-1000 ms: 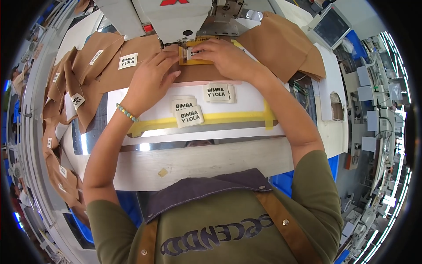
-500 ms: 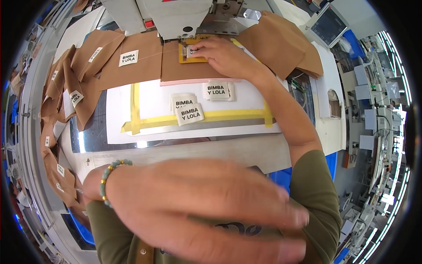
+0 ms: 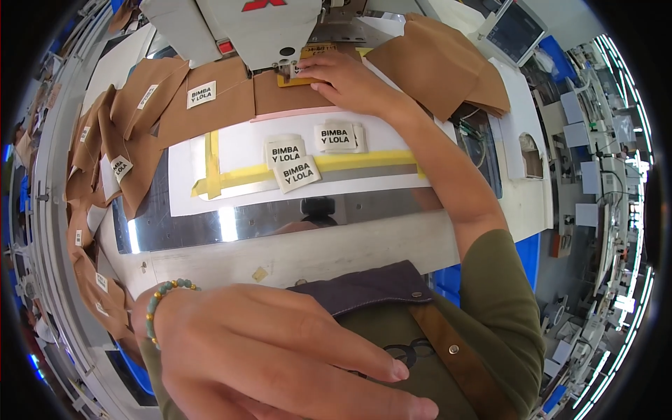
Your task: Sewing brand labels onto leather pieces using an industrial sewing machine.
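Note:
My right hand rests its stretched fingers on the yellow clamp frame under the sewing machine head. A white fabric label shows at its fingertips, partly hidden. Brown fabric lies beneath the frame. Close to the camera, my left hand hangs above my lap with long, parted fingers and nothing visible in it. Three small stacks or pieces of white labels lie on the white board: one stack at right, another at left, with a tilted label overlapping it.
Brown pieces with sewn labels trail off the table's left side. More brown pieces are piled at the right, beside a screen. Yellow tape borders the board. A shiny metal plate lies in front.
The white board and yellow frame have shifted away toward the machine, baring more metal plate. My left hand has moved down and left. My right hand stays at the frame.

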